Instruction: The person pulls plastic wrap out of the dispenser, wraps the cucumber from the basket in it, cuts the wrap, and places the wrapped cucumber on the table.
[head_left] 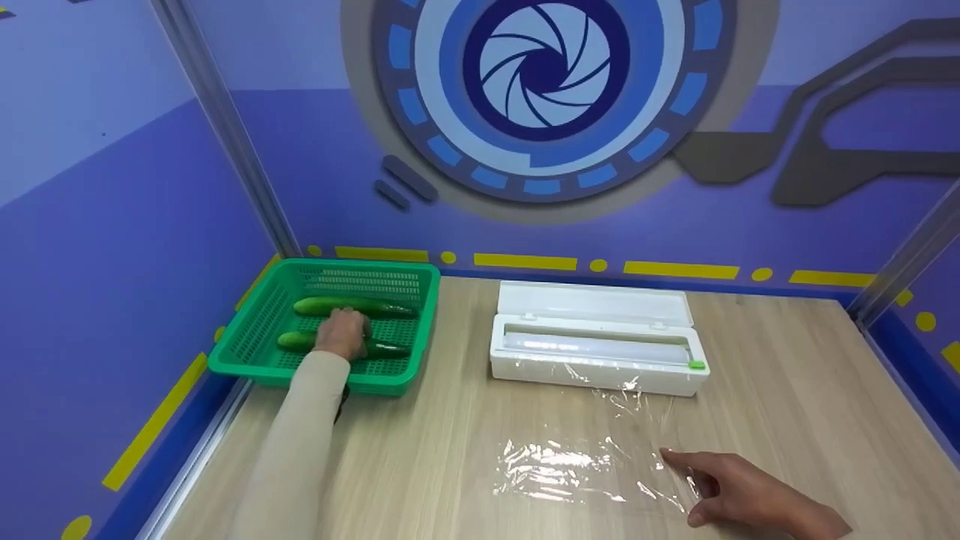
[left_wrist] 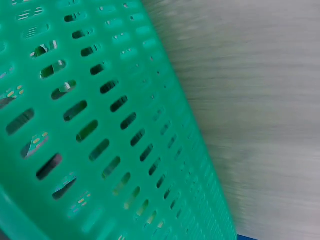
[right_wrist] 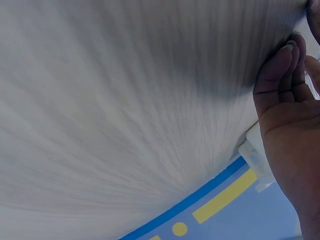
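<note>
Tabletop (head_left: 420,457); left hand (head_left: 343,334) hides cucumber (head_left: 300,341), fingers' hold unclear; right hand (head_left: 731,491) presses film (head_left: 570,469).

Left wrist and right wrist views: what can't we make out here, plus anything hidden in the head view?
- Left wrist view: only the green basket wall and table; left hand and cucumbers unseen, too close, blurred.
- Head view: near cucumber is partly covered by the left hand; grip underneath hidden.
- Right wrist view: right hand cut off by the edge; plastic wrap not discernible.
- Head view: wrap's edges too transparent to trace near the dispenser.

Green cucumber (head_left: 300,342) lying in basket (head_left: 255,315)
</note>
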